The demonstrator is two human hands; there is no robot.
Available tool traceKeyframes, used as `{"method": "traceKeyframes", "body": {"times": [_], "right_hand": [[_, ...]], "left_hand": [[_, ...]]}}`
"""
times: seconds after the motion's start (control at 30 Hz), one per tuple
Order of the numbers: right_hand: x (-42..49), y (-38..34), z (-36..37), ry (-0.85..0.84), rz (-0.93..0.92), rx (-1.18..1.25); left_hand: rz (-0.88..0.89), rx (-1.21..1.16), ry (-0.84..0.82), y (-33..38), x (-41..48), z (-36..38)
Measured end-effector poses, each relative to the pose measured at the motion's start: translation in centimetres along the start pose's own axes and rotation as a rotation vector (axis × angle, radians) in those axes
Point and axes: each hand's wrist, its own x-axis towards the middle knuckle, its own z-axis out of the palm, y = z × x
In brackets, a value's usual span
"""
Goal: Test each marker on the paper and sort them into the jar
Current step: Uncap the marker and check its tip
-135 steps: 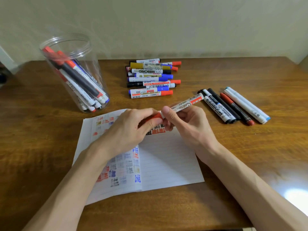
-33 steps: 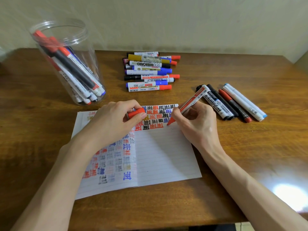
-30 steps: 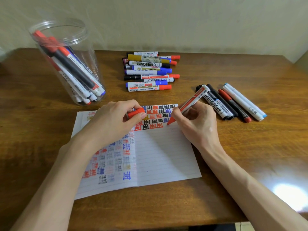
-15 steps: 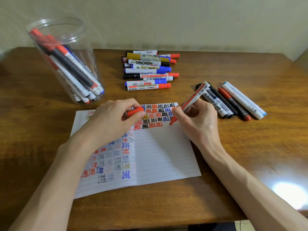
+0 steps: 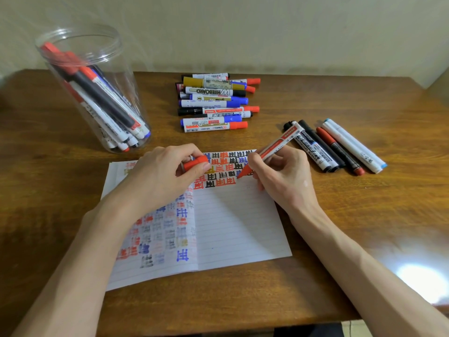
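Nearest, the paper (image 5: 233, 229) carries rows of test marks; the right hand (image 5: 284, 176) pinches a red marker (image 5: 272, 148), tip down on it; the left hand (image 5: 165, 171) grips its cap (image 5: 195, 162); beyond, the jar (image 5: 94, 91) holds several, the pile (image 5: 215, 103) waits untested.

Warm, rather dim indoor light. A white glare patch (image 5: 422, 280) blazes on the table (image 5: 340, 239) down-right of the paper (image 5: 243, 227). Soft shadow crosses the paper's blank half. Up-left of the paper, the jar (image 5: 92, 88) leans with wide-angle stretch. Left of the paper, the wood darkens.
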Motion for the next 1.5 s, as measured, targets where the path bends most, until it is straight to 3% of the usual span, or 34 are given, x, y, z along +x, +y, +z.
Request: {"method": "traceKeyframes", "body": {"times": [0.43,0.6,0.93,1.17,1.5], "right_hand": [[0.09,0.04,0.04,-0.040,-0.014,-0.047],[0.09,0.03,-0.05,0.059,0.029,-0.005],[0.10,0.03,0.00,0.003,0.010,-0.045],[0.19,0.17,-0.24,0.092,0.031,-0.030],[0.23,0.17,-0.18,0.042,0.050,-0.043]], "left_hand": [[0.017,-0.005,0.016,-0.17,0.04,0.06],[0.020,-0.006,0.018,-0.20,0.12,0.15],[0.020,0.000,0.020,-0.37,0.22,0.28],[0.021,0.004,0.021,-0.41,0.32,0.33],[0.067,-0.028,0.060,-0.48,0.25,0.31]]}}
